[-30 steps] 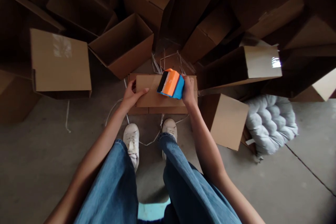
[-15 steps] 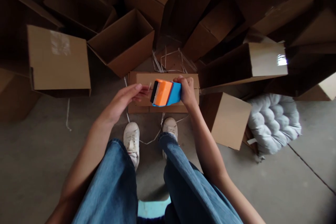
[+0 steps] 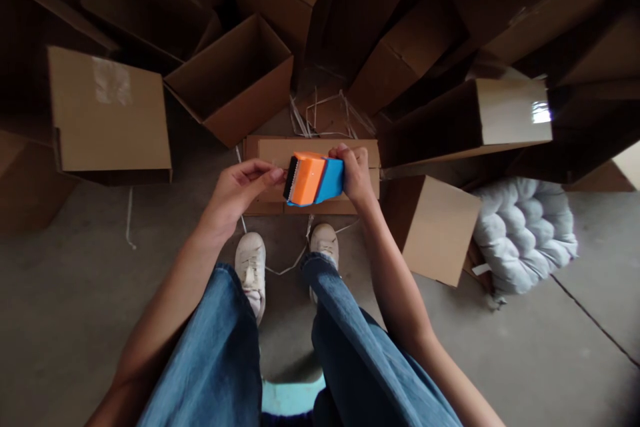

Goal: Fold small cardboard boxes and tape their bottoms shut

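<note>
An orange and blue tape dispenser (image 3: 313, 179) is held in the air by my right hand (image 3: 356, 173), whose fingers wrap round its blue end. Its black, toothed cutting edge points left, toward my left hand (image 3: 245, 192). The thumb and fingertips of that hand are pinched together right beside the toothed edge. Whatever lies between them is too small to make out. Below the dispenser, a flat folded cardboard box (image 3: 270, 205) lies on the floor in front of my shoes.
Open cardboard boxes crowd the far side, among them one box (image 3: 250, 87) ahead and another box (image 3: 110, 120) at left. A smaller box (image 3: 440, 230) and a grey tufted cushion (image 3: 525, 233) lie at right. White strapping (image 3: 287, 271) trails between my shoes. A turquoise seat (image 3: 293, 397) shows beneath me.
My left hand has turned, and its outstretched fingers have closed into a pinch beside the cutting edge. The tape dispenser and my right hand have barely shifted.
</note>
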### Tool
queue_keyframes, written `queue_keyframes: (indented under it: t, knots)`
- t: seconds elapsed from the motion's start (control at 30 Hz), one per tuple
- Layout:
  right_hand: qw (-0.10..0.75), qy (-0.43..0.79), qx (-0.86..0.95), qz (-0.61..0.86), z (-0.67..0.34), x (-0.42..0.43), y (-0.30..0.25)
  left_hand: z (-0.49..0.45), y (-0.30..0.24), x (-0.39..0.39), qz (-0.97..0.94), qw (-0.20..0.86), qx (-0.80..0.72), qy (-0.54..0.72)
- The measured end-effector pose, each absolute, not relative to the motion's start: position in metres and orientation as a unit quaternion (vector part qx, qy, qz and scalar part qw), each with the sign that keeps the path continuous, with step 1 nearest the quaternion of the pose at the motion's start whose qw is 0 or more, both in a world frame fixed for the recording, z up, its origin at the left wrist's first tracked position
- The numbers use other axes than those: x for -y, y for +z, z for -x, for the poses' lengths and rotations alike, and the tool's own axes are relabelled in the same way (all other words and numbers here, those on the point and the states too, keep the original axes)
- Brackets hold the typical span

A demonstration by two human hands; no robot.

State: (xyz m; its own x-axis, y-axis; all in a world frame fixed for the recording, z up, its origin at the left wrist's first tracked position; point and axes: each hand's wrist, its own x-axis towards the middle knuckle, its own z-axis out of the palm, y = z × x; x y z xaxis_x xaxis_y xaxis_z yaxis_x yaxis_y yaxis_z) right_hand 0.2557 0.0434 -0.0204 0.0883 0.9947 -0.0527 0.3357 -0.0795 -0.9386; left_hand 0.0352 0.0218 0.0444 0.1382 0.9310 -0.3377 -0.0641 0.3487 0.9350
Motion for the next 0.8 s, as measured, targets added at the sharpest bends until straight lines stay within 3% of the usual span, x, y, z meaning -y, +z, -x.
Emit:
queue_keyframes:
  t: [0.47, 0.8]
  knots:
    - [0.396, 0.393, 0.558, 0.614, -0.2556, -0.0429, -0.0180, -0.0371, 0.0438, -0.0220, -0.421, 0.595, -0.551, 0.406]
    - [0.437, 0.406, 0.549, 0.585, -0.2563, -0.0417, -0.0207, -0.0394, 0.0430, -0.0174, -0.413, 0.589, -0.553, 0.421]
